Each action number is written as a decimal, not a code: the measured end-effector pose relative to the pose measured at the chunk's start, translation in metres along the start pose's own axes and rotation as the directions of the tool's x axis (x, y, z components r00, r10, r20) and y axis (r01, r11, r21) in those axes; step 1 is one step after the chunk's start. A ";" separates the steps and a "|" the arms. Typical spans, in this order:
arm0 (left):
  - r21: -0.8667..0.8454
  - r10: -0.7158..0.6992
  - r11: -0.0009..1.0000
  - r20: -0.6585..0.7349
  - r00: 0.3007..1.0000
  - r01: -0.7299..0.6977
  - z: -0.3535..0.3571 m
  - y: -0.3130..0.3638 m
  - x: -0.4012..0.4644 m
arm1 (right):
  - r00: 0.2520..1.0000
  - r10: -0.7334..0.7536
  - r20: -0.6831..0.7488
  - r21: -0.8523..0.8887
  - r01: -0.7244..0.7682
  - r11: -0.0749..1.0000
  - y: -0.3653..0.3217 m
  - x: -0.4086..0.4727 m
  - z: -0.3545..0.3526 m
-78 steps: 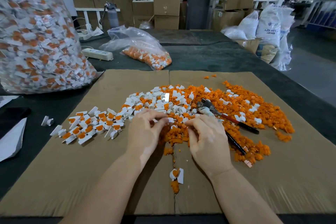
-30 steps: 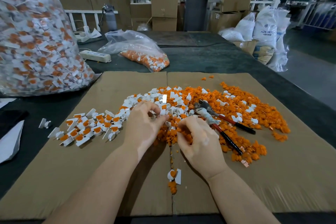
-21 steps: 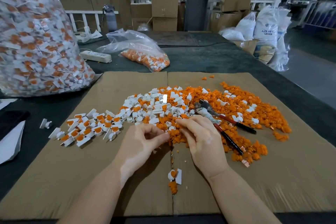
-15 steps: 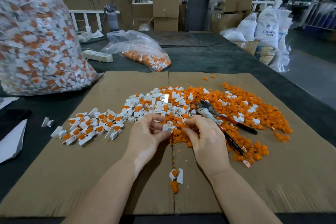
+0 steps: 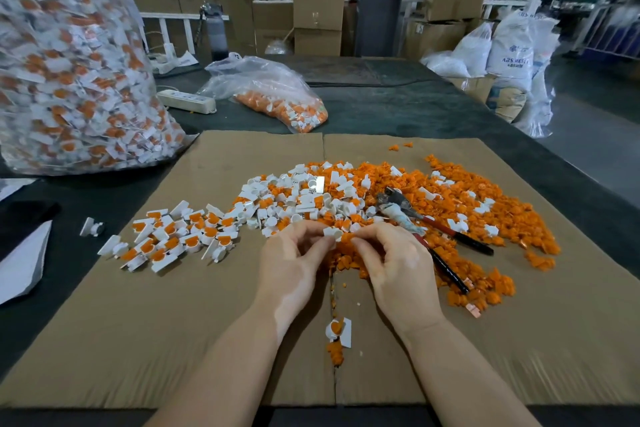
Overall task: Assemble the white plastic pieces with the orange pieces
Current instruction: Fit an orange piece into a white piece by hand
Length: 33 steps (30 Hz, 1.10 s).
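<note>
Both hands meeting just above the near edge of the parts heap, roughly mid-cardboard. Left hand (image 5: 294,263) curled, grip pinching a white plastic piece (image 5: 331,232) between thumb and fingertips; right hand (image 5: 394,263) curled too, fingertips pressed in against the same spot with an orange piece (image 5: 347,238) right at the white one. Can't really tell how far in the orange bit sits. White piece held with its round cup end facing up and toward the camera, long axis roughly left to right between the two hands.

Cardboard sheet (image 5: 207,340) covering most of the near surface, seam running near to far down the middle. Lots of bare cardboard near and to the near left and near right of the hands, so plenty of open room there. Far and right mostly taken up by the loose heap (image 5: 450,191) of orange and white bits, spreading close to the right edge of the cardboard. Red-and-black handled pliers (image 5: 436,229) lying on the heap just right of the right hand, handles pointing near-right. Finished assembled pieces (image 5: 180,236) clustered left of the hands, a couple spilling toward the cardboard's left edge. One stray assembled piece (image 5: 339,331) on the seam between the forearms.

Big clear bag (image 5: 69,73) of finished parts far left, smaller bag (image 5: 277,97) far centre, power strip (image 5: 187,101) between them on the dark surface (image 5: 398,107).
</note>
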<state>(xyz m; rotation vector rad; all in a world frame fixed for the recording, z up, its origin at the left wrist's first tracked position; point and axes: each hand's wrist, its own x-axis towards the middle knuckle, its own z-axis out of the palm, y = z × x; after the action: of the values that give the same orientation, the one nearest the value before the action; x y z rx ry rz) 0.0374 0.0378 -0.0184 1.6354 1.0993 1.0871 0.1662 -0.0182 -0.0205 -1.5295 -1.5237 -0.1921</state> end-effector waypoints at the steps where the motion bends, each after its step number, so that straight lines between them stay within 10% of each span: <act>1: 0.000 0.002 1.000 0.003 1.000 -0.002 0.000 0.000 0.000 | 1.000 -0.003 0.003 -0.009 0.003 1.000 0.000 0.000 0.000; 33: -0.121 -0.047 0.991 0.034 0.998 0.051 -0.004 0.002 -0.003 | 0.991 -0.106 0.080 0.029 0.104 0.994 0.001 0.001 0.001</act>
<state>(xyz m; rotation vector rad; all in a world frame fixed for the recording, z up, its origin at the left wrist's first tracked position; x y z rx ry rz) 0.0330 0.0356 -0.0157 1.5172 1.0273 1.0721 0.1663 -0.0169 -0.0210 -1.4541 -1.6668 -0.1727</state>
